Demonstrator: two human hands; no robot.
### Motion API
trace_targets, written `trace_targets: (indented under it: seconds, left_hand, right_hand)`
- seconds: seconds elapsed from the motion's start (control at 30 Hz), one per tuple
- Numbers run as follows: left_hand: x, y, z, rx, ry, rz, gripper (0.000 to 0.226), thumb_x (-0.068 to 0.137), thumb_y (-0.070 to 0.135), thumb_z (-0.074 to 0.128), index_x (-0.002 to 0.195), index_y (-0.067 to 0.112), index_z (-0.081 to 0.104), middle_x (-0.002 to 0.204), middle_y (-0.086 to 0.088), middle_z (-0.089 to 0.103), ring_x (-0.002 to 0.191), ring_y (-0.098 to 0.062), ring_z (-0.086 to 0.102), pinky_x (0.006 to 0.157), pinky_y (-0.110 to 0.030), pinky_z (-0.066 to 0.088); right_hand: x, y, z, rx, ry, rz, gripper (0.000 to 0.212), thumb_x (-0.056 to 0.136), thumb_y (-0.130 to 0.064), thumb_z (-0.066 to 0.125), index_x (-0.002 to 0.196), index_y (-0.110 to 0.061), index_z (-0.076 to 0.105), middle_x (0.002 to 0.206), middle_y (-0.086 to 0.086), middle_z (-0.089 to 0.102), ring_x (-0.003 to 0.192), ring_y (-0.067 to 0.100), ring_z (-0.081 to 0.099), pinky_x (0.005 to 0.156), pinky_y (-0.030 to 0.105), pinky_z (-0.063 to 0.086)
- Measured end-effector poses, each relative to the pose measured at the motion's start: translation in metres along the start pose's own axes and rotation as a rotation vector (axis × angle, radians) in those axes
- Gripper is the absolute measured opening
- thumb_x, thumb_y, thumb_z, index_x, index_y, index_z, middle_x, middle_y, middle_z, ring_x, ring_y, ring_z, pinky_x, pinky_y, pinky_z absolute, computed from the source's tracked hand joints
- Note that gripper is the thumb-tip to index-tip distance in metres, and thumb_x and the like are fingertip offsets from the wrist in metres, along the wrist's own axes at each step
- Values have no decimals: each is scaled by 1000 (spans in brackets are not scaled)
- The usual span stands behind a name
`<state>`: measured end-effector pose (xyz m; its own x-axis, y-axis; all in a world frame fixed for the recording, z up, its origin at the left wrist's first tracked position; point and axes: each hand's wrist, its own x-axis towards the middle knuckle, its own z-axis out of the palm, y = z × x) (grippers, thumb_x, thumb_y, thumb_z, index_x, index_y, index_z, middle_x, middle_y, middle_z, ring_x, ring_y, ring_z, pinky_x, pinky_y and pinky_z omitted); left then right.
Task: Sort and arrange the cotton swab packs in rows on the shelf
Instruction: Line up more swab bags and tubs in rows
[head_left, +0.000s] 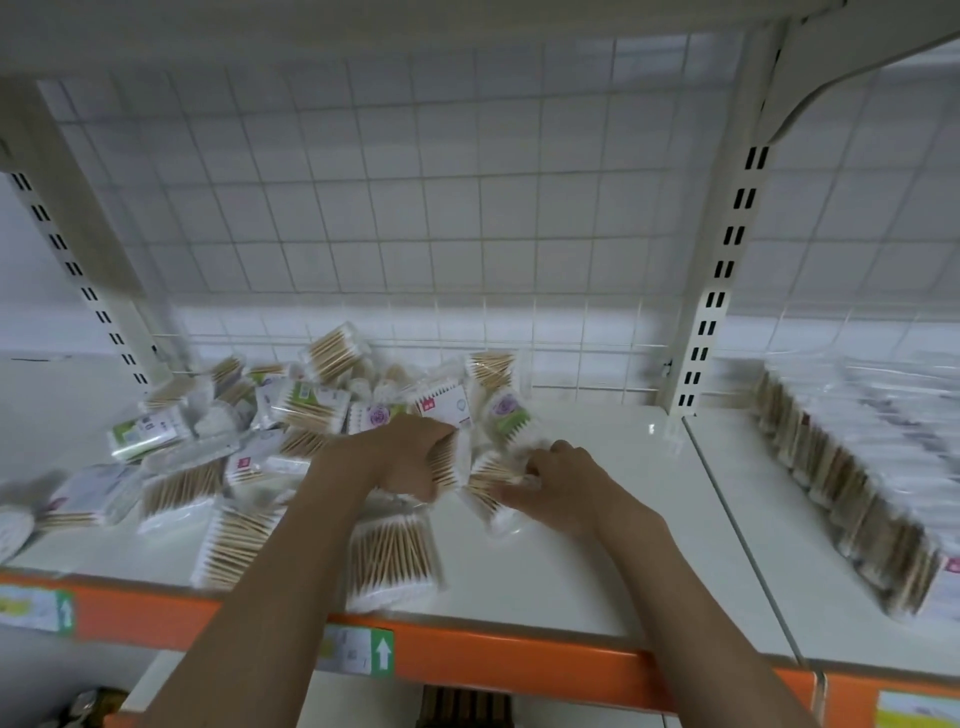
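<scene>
Head view: left hand (410, 457) grips an upright cotton swab pack (448, 462) mid-shelf (597, 545); right hand (561, 483) pinches another pack (491, 491) beside it. Loose packs (291, 410) heap toward the shelf's back-left; tidy rows (852, 483) stand right.

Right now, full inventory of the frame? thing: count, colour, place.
loose swab packs: many, clear wrap with tan sticks, jumbled heap on the left and middle of the shelf
swab pack at front edge: one, clear with tan sticks, lying flat by the orange strip
arranged packs: one long row, clear and tan, next bay on the right
shelf: one, white, bare patch on its right part
edge strip: one, orange, along the shelf front
price label: one, green-edged with white arrow, on the strip
wire grid: one, white, back wall
upright: one, cream, slotted, right of the heap
left hand: grips a pack
right hand: grips another pack
</scene>
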<state>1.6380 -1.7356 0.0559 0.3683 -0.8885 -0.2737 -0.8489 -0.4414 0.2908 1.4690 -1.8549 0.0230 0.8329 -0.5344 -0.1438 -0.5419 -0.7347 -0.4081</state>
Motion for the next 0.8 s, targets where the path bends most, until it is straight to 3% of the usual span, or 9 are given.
trace_targets:
  seconds: [0.07, 0.2, 0.3, 0.43, 0.57, 0.67, 0.8]
  left_hand:
    - [1, -2, 3, 6, 51, 11, 56, 59, 19, 76, 111, 22, 55, 105, 3, 59, 98, -18, 56, 85, -38, 49]
    - [-3, 1, 4, 27, 179, -5, 75, 50, 44, 79, 118, 31, 51, 105, 13, 56, 98, -12, 53, 84, -31, 41]
    - [-8, 10, 8, -49, 258, 49, 83, 53, 42, 82, 126, 31, 44, 111, 10, 46, 101, -12, 48, 88, -31, 39]
    - [-7, 27, 11, -160, 269, 127, 88, 59, 35, 84, 133, 33, 37, 114, 5, 37, 103, -12, 44, 82, -24, 35]
    - [1, 48, 16, -167, 351, 187, 91, 57, 44, 84, 134, 33, 38, 116, 4, 40, 106, -10, 42, 87, -23, 32]
    - [8, 68, 17, -239, 454, 206, 89, 53, 49, 84, 131, 28, 47, 122, 7, 50, 107, -4, 42, 91, -19, 30]
    - [15, 96, 20, -317, 449, 205, 84, 48, 45, 88, 120, 32, 48, 113, 8, 55, 101, -7, 49, 76, -18, 36]
  right_hand:
    - [-4, 2, 2, 53, 33, -5, 61, 80, -62, 52, 120, -15, 52, 118, 4, 50, 113, 23, 45, 92, 32, 41]
    - [-14, 7, -4, 275, 100, 18, 53, 74, -58, 65, 104, -19, 47, 99, -2, 57, 89, 16, 57, 66, 23, 43]
    - [-23, 13, -12, 360, 188, 36, 49, 70, -53, 71, 95, -22, 43, 89, -5, 58, 76, 12, 57, 54, 18, 38]
    - [-36, 24, -25, 442, 300, 19, 41, 70, -38, 76, 91, -20, 47, 76, 0, 64, 59, 12, 55, 54, 24, 43]
    - [-53, 41, -39, 437, 420, 22, 37, 71, -32, 78, 97, -23, 54, 74, -9, 58, 62, 1, 51, 51, 11, 38]
    - [-65, 56, -49, 415, 483, 29, 45, 75, -30, 75, 112, -24, 49, 80, -12, 54, 68, 1, 51, 52, 9, 37]
    - [-78, 75, -57, 433, 542, 63, 59, 77, -21, 71, 126, -22, 38, 81, -8, 55, 71, 5, 53, 51, 10, 35]
